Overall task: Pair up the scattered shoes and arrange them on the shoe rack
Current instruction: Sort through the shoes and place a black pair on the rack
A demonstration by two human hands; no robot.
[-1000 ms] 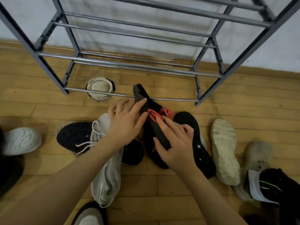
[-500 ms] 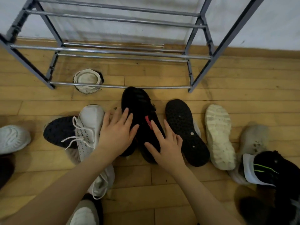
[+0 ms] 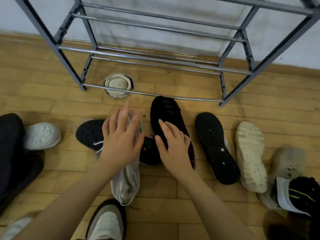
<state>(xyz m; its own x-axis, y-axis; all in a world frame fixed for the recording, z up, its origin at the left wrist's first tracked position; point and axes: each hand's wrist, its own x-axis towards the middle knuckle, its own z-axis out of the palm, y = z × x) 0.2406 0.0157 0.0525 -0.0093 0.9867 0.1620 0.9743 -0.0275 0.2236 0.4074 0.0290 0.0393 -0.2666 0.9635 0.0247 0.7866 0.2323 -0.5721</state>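
Observation:
A black sneaker (image 3: 166,111) with a red trim stands upright on the wood floor, its toe at the metal shoe rack's (image 3: 150,94) lowest front bar. My right hand (image 3: 174,146) lies on its heel end with fingers spread and relaxed. My left hand (image 3: 121,135) hovers open over a white laced sneaker (image 3: 126,181), blurred by motion. Under that white sneaker lies a black-soled shoe (image 3: 88,134) on its side. To the right, another black-soled shoe (image 3: 214,146) lies sole up, and beside it a cream-soled shoe (image 3: 251,155).
A round white floor fitting (image 3: 118,85) sits under the rack's front bar. White shoes lie at far left (image 3: 41,135) and bottom centre (image 3: 105,224). A grey shoe (image 3: 287,165) and a black shoe with green stripes (image 3: 301,196) crowd the right edge. Dark clothing (image 3: 12,153) fills the left edge.
The black sneaker, held tilted with its red insole showing, was set down upright. My left hand slid off it to the left over the white sneaker. My right hand stays on it.

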